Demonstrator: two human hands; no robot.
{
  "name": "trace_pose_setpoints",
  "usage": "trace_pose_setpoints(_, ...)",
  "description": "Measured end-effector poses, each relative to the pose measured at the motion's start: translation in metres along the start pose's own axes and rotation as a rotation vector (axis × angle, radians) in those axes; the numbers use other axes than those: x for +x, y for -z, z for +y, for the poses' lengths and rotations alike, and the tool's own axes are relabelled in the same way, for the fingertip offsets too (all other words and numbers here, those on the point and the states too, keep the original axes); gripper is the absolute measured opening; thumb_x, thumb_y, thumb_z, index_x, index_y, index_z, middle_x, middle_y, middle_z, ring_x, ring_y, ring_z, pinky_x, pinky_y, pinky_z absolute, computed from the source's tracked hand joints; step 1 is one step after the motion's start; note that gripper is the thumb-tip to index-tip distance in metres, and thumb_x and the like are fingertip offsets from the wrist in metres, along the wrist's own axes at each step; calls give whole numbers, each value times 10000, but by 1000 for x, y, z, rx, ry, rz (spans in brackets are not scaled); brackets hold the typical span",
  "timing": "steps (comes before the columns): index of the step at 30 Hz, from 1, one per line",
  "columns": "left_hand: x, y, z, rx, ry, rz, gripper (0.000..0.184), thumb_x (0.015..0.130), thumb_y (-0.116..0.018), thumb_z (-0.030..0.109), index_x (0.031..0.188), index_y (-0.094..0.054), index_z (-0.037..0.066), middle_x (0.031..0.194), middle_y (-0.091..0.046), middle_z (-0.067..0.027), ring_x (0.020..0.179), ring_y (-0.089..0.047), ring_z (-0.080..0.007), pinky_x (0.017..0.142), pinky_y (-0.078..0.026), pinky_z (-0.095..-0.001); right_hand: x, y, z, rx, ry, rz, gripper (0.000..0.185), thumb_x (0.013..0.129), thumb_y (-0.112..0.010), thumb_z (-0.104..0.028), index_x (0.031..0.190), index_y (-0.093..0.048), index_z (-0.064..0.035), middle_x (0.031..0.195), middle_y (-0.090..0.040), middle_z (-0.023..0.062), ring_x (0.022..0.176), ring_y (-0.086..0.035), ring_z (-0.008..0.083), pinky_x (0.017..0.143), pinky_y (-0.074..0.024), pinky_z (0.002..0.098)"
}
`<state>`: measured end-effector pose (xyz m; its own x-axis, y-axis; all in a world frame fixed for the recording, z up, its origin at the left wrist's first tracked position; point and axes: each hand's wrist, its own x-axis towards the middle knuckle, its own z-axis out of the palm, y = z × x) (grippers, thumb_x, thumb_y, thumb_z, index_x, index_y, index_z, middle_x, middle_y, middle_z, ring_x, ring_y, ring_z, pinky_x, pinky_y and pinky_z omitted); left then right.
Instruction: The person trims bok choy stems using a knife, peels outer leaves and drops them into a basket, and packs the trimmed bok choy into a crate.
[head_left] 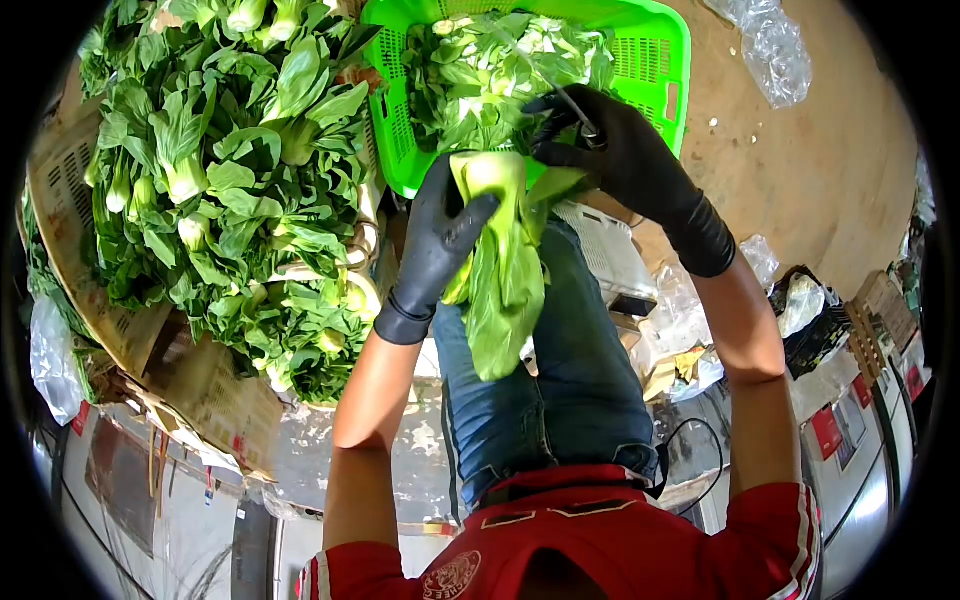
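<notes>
Bok choy (185,150): the great pile lies to our left, loose and leafy in a tan slotted crate (75,185), pale bases showing among the dark leaves; we have more in front of us, and one head in our grip.
Floor (820,180): brown and flat to our front right, with small pale scraps on it.
Basket (682,90): bright green with slotted walls, just ahead of our knees; cut-looking leaves and pale stalks cover its bottom.
Jeans (580,370): blue, our legs side by side below the basket.
Right hand (630,160): black-gloved, beside the stalk end of our bok choy; we keep some fingers curled around a knife (592,130), while thumb and forefinger stand apart near a leaf. Whether they touch that leaf, we cannot tell.
Left hand (435,240): black-gloved, closed around the held head (505,290), thumb across its front; most of the other fingers are hidden from us behind it.
Held head: over our thighs at the basket's near edge, pale base up, leaves hanging down toward us.
Plastic bag (775,55): clear and crumpled, on the floor right of the basket.
Knife: its thin blade slants forward and left over the basket.
</notes>
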<state>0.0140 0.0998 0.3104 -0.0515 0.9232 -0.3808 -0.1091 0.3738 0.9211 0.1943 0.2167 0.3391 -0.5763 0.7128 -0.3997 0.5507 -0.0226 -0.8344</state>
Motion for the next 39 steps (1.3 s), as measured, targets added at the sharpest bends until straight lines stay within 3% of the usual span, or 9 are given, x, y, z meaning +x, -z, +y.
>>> trace_pose_setpoints(4,7,-10,0,174,-56,102,244,888,-553,199,972,-538,-31,791,-583,-78,725,-534,-136,667,-438,-267,9,-8,-1,97,-172,-352,515,711,-728,-229,1133,-526,-14,989,-601,84,929,-554,128,831,-446,281)
trace_pose_setpoints(8,17,13,-3,34,170,163,299,840,-617,162,1048,-522,-30,888,-605,-127,821,-584,-188,739,-462,-294,-6,14,39,471,-126,-182,463,757,-682,-228,1128,-519,-5,992,-593,59,872,-557,123,774,-462,275)
trace_pose_setpoints(10,25,30,-16,990,-307,314,437,811,-649,228,1115,-497,-47,1011,-578,-215,936,-575,-300,831,-445,-372,-18,30,53,607,-201,-63,446,752,-667,-152,1134,-504,10,974,-597,62,856,-563,114,757,-467,264)
trace_pose_setpoints(12,27,28,-4,844,-263,198,556,800,-650,266,1216,-446,-40,1188,-488,-274,1150,-456,-345,970,-341,-407,-22,34,50,600,-206,9,443,744,-664,-122,1131,-500,19,929,-605,60,803,-572,108,716,-475,255)
trace_pose_setpoints(16,26,0,25,-113,211,-372,446,837,-609,173,1214,-456,-10,1101,-572,-97,985,-534,-183,872,-418,-304,-16,15,-1,294,-304,-130,414,747,-687,-159,1092,-533,10,870,-619,61,722,-570,101,658,-480,255)
trace_pose_setpoints(19,19,4,16,-134,64,-230,434,803,-657,207,1156,-499,9,1024,-587,-89,915,-543,-138,828,-437,-284,-10,-10,2,177,-51,-69,381,748,-683,-163,1064,-551,4,845,-623,66,664,-568,84,592,-475,237)
trace_pose_setpoints(23,-13,44,-6,-968,583,-99,404,836,-579,286,1141,-527,27,1004,-602,-94,851,-593,-171,782,-480,-295,-5,-8,-10,116,-113,-208,336,758,-648,-122,1064,-562,-14,854,-629,63,630,-567,76,556,-470,236)
trace_pose_setpoints(30,-45,64,-12,-1066,517,41,419,832,-562,305,1147,-514,33,966,-616,-109,813,-611,-192,741,-506,-314,3,-34,-31,141,95,-250,301,779,-656,-134,1059,-582,-53,822,-628,48,565,-526,54,498,-436,218)
trace_pose_setpoints(39,-66,77,-31,-1100,510,-27,385,890,-500,265,1175,-493,6,1007,-609,-110,875,-613,-191,781,-504,-324,23,-83,-47,47,66,-344,462,707,-717,-226,1064,-524,-5,887,-572,52,786,-506,106,737,-439,275)
